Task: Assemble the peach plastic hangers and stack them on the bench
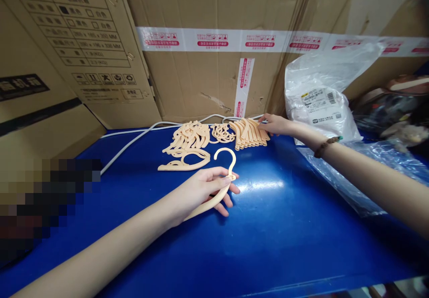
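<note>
In my left hand (pixel 214 184), thumb and fingers close on a partial folding hanger (pixel 232 163), a cream plastic hook with one curved arm fixed to it. The hook points up, and the arm runs down under my palm. At the back, my right hand (pixel 273 124) has its fingers stretched out at the right edge of a pile of hanger arms (pixel 248 132), touching it. Left of that pile lie loose hanger hooks (pixel 222 133) and a second heap of curved hanger arms (pixel 192 136). Folded hangers (pixel 192 160) lie in front of that heap.
Large cardboard boxes (pixel 208 79) stand behind the blue table (pixel 254 240). A white cable (pixel 134 144) runs along the back. A labelled white plastic bag (pixel 318 106) stands at the back right, with clear plastic wrap (pixel 355 182) in front of it.
</note>
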`<state>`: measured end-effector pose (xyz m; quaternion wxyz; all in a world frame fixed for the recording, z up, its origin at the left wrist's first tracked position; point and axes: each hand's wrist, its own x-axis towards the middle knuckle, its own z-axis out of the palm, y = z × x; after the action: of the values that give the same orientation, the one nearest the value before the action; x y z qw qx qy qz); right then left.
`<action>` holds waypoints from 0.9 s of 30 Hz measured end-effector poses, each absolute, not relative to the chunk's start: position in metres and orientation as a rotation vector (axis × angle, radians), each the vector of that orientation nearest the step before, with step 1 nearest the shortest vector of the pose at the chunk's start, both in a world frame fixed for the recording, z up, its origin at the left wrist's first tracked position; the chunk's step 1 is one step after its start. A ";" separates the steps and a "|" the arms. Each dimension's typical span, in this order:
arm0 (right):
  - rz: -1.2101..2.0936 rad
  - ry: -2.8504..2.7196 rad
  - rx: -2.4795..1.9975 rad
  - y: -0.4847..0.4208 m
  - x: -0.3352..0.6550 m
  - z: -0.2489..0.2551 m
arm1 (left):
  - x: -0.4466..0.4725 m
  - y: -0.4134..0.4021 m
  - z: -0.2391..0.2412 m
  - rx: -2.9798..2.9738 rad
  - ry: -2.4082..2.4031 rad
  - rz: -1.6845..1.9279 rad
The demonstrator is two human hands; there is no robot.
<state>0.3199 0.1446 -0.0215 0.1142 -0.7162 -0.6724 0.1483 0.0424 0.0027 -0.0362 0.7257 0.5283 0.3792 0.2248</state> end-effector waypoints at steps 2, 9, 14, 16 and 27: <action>0.456 -1.941 -2.063 0.144 0.322 -0.021 | 0.042 0.003 -0.036 1.160 0.844 0.498; 0.613 -1.803 -1.854 0.114 0.311 0.010 | 0.040 0.002 -0.035 1.143 0.857 0.497; 1.259 -1.814 -1.387 0.042 0.279 0.007 | 0.041 0.001 -0.034 1.144 0.868 0.505; 1.423 -1.892 -1.248 0.015 0.269 -0.006 | 0.042 0.001 -0.033 1.135 0.880 0.509; 0.856 -2.183 -1.268 -0.005 0.268 -0.018 | 0.042 0.006 -0.032 1.140 0.913 0.536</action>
<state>0.2682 -0.0052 -0.0180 0.2356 -0.4622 -0.7959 0.3120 0.0424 0.0060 -0.0320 0.7124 0.5141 0.4120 0.2417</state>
